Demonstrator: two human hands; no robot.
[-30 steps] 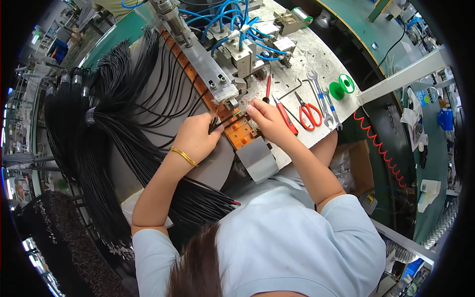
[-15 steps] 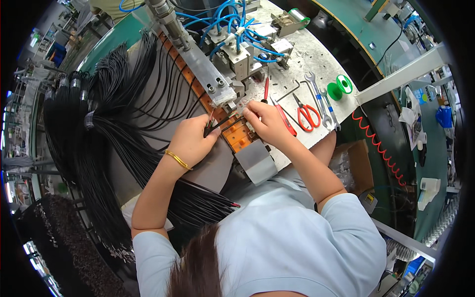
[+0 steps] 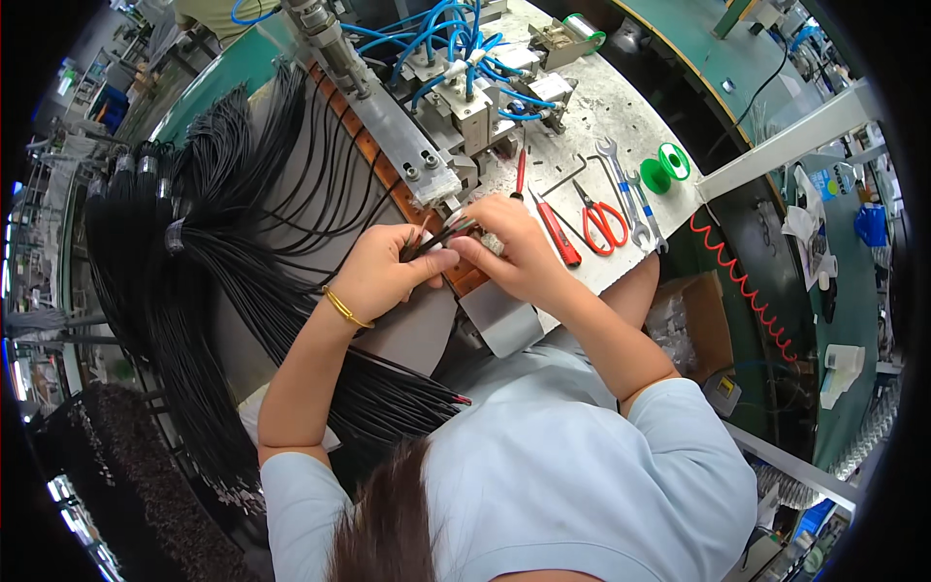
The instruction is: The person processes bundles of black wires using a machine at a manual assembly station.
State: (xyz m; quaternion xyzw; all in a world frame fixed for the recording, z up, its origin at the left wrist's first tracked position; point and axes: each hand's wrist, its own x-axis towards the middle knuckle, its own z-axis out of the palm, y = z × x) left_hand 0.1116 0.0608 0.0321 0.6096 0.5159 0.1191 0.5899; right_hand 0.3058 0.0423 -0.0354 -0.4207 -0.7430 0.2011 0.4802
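My left hand (image 3: 390, 269) is closed on a black cable (image 3: 433, 241), its thumb pointing toward my right hand. The cable's end shows thin coloured wires. My right hand (image 3: 512, 250) is closed too, its fingertips pinched over the wire ends right beside the left thumb; exactly what they grip is partly hidden. Both hands are over the lower end of an orange rail (image 3: 388, 184), just below the metal press head (image 3: 432, 184). A grey metal block (image 3: 501, 315) sits at the rail's near end.
Black cable bundles (image 3: 175, 291) spread at the left. On the white bench (image 3: 592, 126) lie red-handled cutters (image 3: 603, 223), a red knife (image 3: 558, 233), wrenches (image 3: 630, 194) and a green spool (image 3: 665, 169). Blue air hoses (image 3: 475, 58) run over the machine. A cardboard box (image 3: 693, 325) stands at right.
My right hand has moved left and turned inward, so its fingertips now meet the left hand at the cable's end. The left hand has shifted only slightly.
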